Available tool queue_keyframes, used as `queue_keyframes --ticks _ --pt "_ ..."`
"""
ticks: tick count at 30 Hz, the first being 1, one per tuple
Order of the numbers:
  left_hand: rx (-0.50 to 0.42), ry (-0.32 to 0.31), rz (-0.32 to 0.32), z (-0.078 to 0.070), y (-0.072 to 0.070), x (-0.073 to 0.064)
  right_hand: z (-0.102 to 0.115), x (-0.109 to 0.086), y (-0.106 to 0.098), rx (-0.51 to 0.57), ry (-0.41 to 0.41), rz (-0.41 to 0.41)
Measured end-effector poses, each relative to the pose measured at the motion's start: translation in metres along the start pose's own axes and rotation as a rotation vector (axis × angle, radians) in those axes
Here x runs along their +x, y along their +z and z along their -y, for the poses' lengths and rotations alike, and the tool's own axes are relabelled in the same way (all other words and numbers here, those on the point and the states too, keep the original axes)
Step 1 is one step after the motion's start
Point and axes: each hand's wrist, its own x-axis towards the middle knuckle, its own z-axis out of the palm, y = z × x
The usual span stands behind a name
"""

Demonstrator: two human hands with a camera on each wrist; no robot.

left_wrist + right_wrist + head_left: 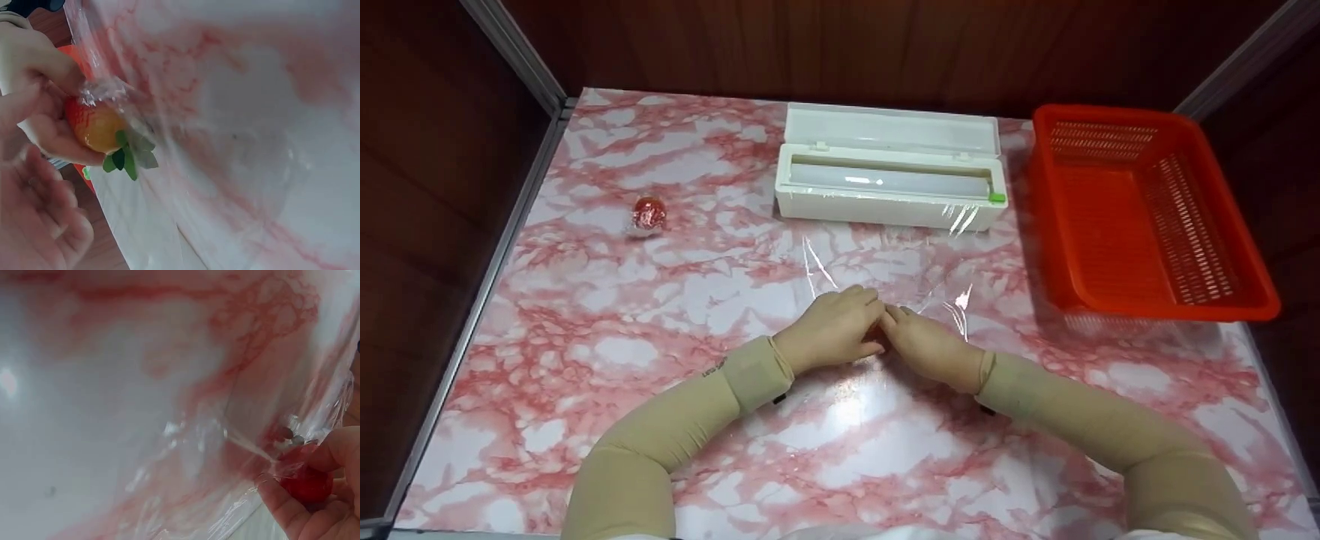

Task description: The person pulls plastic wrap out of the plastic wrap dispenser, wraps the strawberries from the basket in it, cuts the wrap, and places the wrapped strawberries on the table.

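Note:
Over the middle of the table, both hands come together at a sheet of clear cling film [915,259]. The right hand [930,346] grips a small red-and-yellow fruit [101,128] with green leaves [128,160], with thumb and fingers on either side of it. Cling film lies over part of the fruit; in the right wrist view its red side [309,484] shows under the film. Close beside the right hand is the left hand [836,330], its loosely bent fingers [62,225] holding nothing visible. The head view hides the fruit behind the hands.
A white cling film dispenser [885,211] stands at the back with its lid [892,129] raised and film drawn out toward the hands. To the right is a red plastic basket [1177,309]. A film-wrapped red ball-shaped thing [649,214] lies at the left. Walls enclose the table.

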Motion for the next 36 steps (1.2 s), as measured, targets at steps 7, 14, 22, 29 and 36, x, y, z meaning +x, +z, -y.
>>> queue_keyframes --ticks 7,14,22,29,36 --pt "0.036 -0.047 -0.007 0.002 0.008 0.004 -0.003 0.002 -0.001 0.191 0.058 -0.036" --pt "0.047 -0.086 0.039 0.003 0.012 0.008 -0.008 0.004 -0.004 0.241 0.115 -0.077" --pt "-0.017 -0.134 0.053 0.003 0.010 0.012 -0.014 0.006 -0.004 0.372 0.200 -0.063" --pt "-0.035 -0.135 0.046 0.009 0.011 0.016 -0.019 0.009 -0.010 0.464 0.263 -0.009" --pt "-0.046 -0.128 0.061 0.015 0.012 0.023 -0.020 0.012 -0.015 0.419 0.312 0.041"
